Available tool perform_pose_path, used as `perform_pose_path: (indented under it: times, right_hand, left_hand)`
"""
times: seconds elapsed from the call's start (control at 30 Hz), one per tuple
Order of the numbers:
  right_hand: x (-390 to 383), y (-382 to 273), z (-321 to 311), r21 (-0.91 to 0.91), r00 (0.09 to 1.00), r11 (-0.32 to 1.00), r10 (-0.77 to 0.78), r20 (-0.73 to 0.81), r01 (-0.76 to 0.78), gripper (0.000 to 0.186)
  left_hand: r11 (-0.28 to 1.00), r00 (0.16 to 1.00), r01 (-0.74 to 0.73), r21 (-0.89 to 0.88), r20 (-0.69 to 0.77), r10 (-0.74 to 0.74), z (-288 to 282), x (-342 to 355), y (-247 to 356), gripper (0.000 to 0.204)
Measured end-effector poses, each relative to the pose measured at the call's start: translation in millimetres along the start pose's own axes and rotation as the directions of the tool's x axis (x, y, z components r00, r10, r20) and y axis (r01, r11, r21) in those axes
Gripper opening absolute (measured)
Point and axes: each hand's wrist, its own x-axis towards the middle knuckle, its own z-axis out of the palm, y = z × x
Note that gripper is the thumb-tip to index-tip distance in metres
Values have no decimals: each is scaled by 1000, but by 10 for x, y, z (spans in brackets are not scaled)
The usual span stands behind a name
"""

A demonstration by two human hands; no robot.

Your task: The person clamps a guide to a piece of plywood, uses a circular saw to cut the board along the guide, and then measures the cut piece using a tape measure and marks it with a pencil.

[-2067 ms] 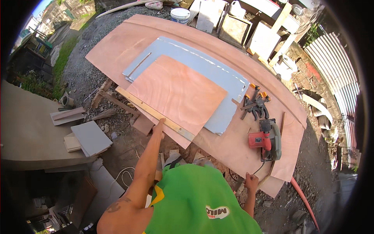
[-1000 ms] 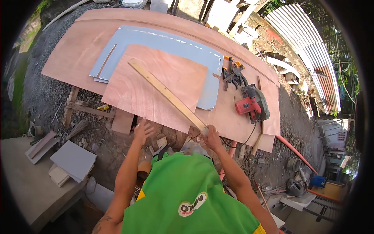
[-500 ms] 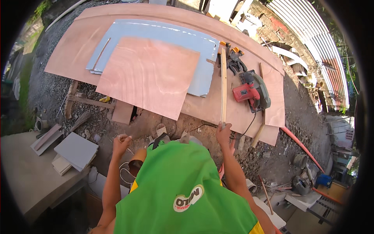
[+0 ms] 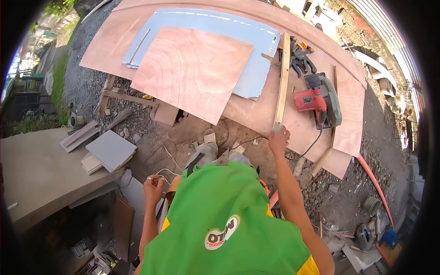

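My right hand [image 4: 279, 140] is closed on the near end of a long, narrow wooden strip [image 4: 282, 82]. The strip lies across the plywood and points away from me. To its right a red and black circular saw [image 4: 316, 101] rests on the plywood, its cord trailing toward me. Beyond the saw are black clamps with orange parts [image 4: 300, 57]. My left hand [image 4: 154, 187] is low by my waist, fingers curled together beside a brown pouch [image 4: 174, 184]. Whether it holds something small cannot be made out.
A smaller plywood piece [image 4: 192, 68] lies on a light blue panel [image 4: 251, 82], both on the large plywood sheet [image 4: 105, 50]. Pale tiles [image 4: 111, 150] are stacked on a concrete ledge [image 4: 32, 169] at left. A red hose [image 4: 373, 176] runs over the rubble at right.
The view has shifted, so the boards sit higher and farther right. My left hand has come lower, close to the pouch. My right hand stays at the strip's near end.
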Motion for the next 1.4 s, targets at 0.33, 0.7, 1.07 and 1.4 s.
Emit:
perform_pose_path:
  times: [0.33,0.7,1.07,1.4]
  right_hand:
    - [-702,685,-28,122,958,968,-190,-213,219,49]
    - [-648,1644,157,417,993,901,-102,-67,121,19]
    - [-794,1525,133,453,955,890,-86,284,-55,25]
    - [-727,779,-230,341,976,937,-140,170,75,21]
  left_hand:
    - [999,1000,-10,-43,-24,9,167,-133,-23,28]
    - [979,982,-172,114,95,161,412,313,292,27]
    - [901,934,256,-350,329,-138,1918,1772,1001,52]
    - [425,849,526,-737,484,-211,2475,2112,1174,70]
